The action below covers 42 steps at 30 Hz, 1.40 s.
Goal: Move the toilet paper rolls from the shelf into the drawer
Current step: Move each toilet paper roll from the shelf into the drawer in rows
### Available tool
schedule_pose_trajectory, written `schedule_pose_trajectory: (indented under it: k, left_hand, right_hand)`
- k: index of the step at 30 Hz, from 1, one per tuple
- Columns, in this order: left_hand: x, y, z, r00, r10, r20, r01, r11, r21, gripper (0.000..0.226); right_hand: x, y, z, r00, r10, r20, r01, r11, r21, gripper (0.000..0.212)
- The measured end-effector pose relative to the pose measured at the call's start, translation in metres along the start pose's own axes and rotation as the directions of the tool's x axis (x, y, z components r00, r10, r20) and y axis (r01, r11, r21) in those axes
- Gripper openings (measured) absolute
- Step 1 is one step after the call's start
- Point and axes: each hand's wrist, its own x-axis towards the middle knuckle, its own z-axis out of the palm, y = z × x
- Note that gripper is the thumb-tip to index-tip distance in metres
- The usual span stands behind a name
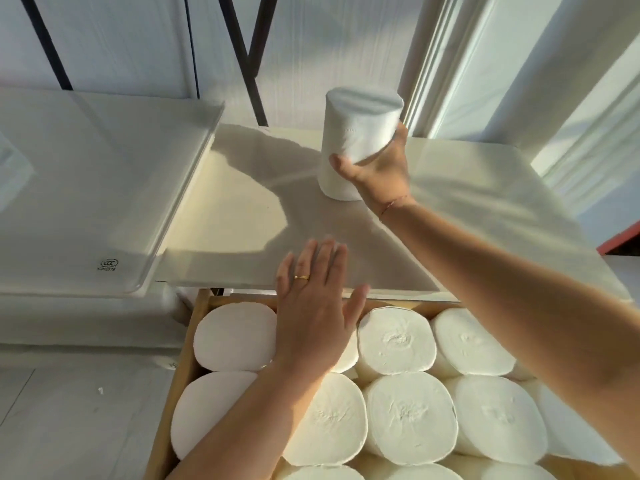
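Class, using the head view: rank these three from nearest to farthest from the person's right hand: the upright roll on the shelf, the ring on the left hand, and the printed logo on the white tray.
From the right hand:
1. Upright roll, in its grasp.
2. Ring, below, toward the drawer.
3. Printed logo, far left on the tray.

A pale shelf (pixel 242 216) carries one upright toilet paper roll (pixel 353 133); below, the wooden drawer (pixel 180 375) sits packed with rolls (pixel 408 417).

"CCC" mark on white appliance lid (pixel 109 264)
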Motion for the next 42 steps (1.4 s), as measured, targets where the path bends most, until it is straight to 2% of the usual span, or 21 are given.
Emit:
schedule_pose_trajectory:
  k: [4,7,8,11,14,16,18,23,26,30,32,33,34,36,37,38,40,42]
  left_hand:
    - [-0.004,0.006,-0.006,0.999,-0.045,-0.011,0.044,0.996,-0.079,0.061]
    - [-0.011,0.036,-0.015,0.997,0.008,-0.074,-0.027,0.965,-0.261,0.062]
    - [-0.015,0.053,-0.020,0.997,0.031,-0.076,-0.056,0.929,-0.366,0.065]
    - [-0.032,0.110,-0.037,0.980,0.177,0.090,-0.070,0.730,-0.680,0.076]
    - [-0.051,0.160,-0.044,0.935,0.320,0.154,-0.078,0.610,-0.789,0.088]
    - [-0.063,0.186,-0.043,0.907,0.372,0.200,-0.057,0.577,-0.815,0.098]
    - [-0.074,0.204,-0.037,0.887,0.403,0.225,-0.052,0.572,-0.819,0.103]
    - [-0.090,0.225,-0.021,0.847,0.423,0.322,0.051,0.539,-0.841,0.092]
    - [-0.088,0.228,-0.016,0.840,0.427,0.335,0.087,0.502,-0.860,0.084]
    - [-0.085,0.230,-0.014,0.817,0.453,0.358,0.053,0.558,-0.828,0.080]
    - [-0.086,0.231,-0.014,0.809,0.464,0.361,0.040,0.569,-0.821,0.079]
    - [-0.087,0.231,-0.013,0.809,0.463,0.363,0.035,0.578,-0.815,0.080]
    - [-0.089,0.230,-0.013,0.805,0.464,0.369,0.034,0.586,-0.809,0.080]
    - [-0.095,0.229,-0.015,0.773,0.481,0.414,0.058,0.596,-0.801,0.078]
    - [-0.098,0.229,-0.016,0.752,0.491,0.440,0.076,0.598,-0.798,0.074]
    - [-0.100,0.228,-0.016,0.739,0.500,0.453,0.090,0.592,-0.801,0.065]
    - [-0.105,0.225,-0.012,0.731,0.489,0.476,0.133,0.582,-0.802,0.049]
    - [-0.110,0.219,-0.003,0.715,0.456,0.529,0.188,0.604,-0.774,0.046]
  right_hand:
    - [-0.061,-0.012,-0.073,0.991,0.047,0.122,-0.041,0.998,-0.055,0.095]
    - [-0.105,-0.030,-0.136,0.971,0.088,0.223,-0.075,0.995,-0.062,0.093]
    - [-0.119,-0.038,-0.158,0.962,0.090,0.258,-0.082,0.996,-0.040,0.089]
    - [-0.161,-0.056,-0.220,0.938,0.130,0.323,-0.137,0.991,-0.001,0.082]
    - [-0.207,-0.065,-0.273,0.921,0.261,0.288,-0.251,0.965,-0.071,0.105]
    - [-0.236,-0.066,-0.300,0.902,0.332,0.277,-0.306,0.942,-0.134,0.117]
    - [-0.259,-0.063,-0.321,0.885,0.408,0.225,-0.347,0.899,-0.267,0.119]
    - [-0.285,-0.044,-0.351,0.815,0.530,0.234,-0.446,0.831,-0.331,0.113]
    - [-0.284,-0.038,-0.361,0.794,0.545,0.269,-0.473,0.832,-0.291,0.111]
    - [-0.284,-0.033,-0.359,0.801,0.528,0.281,-0.475,0.848,-0.237,0.104]
    - [-0.284,-0.034,-0.363,0.777,0.522,0.353,-0.511,0.850,-0.131,0.102]
    - [-0.284,-0.037,-0.367,0.741,0.519,0.426,-0.551,0.833,-0.055,0.102]
    - [-0.283,-0.041,-0.373,0.687,0.520,0.507,-0.612,0.790,0.019,0.099]
    - [-0.282,-0.045,-0.385,0.556,0.568,0.607,-0.772,0.624,0.123,0.085]
    - [-0.282,-0.044,-0.389,0.518,0.608,0.601,-0.818,0.559,0.139,0.073]
    - [-0.283,-0.042,-0.389,0.504,0.651,0.568,-0.834,0.537,0.125,0.059]
    - [-0.287,-0.036,-0.381,0.521,0.710,0.473,-0.795,0.606,-0.034,0.032]
    - [-0.291,-0.031,-0.372,0.550,0.725,0.414,-0.697,0.672,-0.250,0.031]
